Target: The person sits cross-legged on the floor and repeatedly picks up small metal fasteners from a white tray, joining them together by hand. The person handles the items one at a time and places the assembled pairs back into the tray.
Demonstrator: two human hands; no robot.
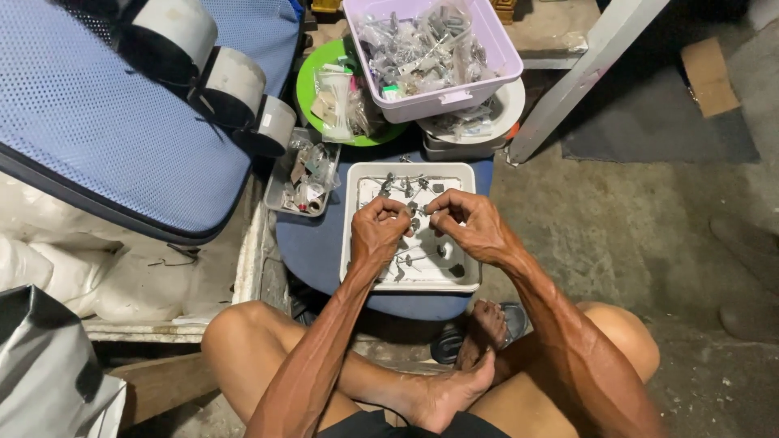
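My left hand [378, 230] and my right hand [471, 223] meet over a white square tray [354, 217] that rests on a round blue stool top [312, 243]. Both pinch a small grey metal part [416, 212] between their fingertips. Several similar small metal fittings [403, 186] lie scattered in the tray, mostly along its far side and under my hands. My forearms reach forward from my crossed bare legs.
A lilac tub [487, 40] of bagged metal parts sits on a white bowl [507, 109] beyond the tray. A green plate [312, 81] with plastic bags and a small clear tray [280, 191] stand at left. A blue mesh cushion [97, 130] lies far left; concrete floor at right.
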